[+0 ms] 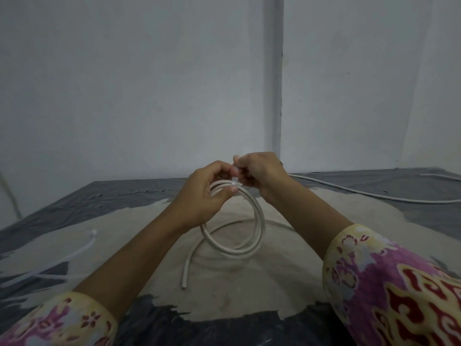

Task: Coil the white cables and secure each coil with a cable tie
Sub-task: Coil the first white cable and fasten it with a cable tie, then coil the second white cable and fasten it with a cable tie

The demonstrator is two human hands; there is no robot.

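Note:
A white cable coil (257,228) of a few loops hangs from my hands above the worn table (249,290). Its loose end (185,275) trails down to the table surface. My left hand (207,193) pinches the top of the coil with thumb and fingers. Just to its right, my right hand (259,173) grips a small translucent cable tie (235,179) that sits on the top of the coil. The tie's strap is mostly hidden by my fingers.
Several loose translucent cable ties (74,253) lie on the table at the left. Another white cable (374,194) runs across the table's far right. A grey wall (149,83) rises right behind the table's far edge.

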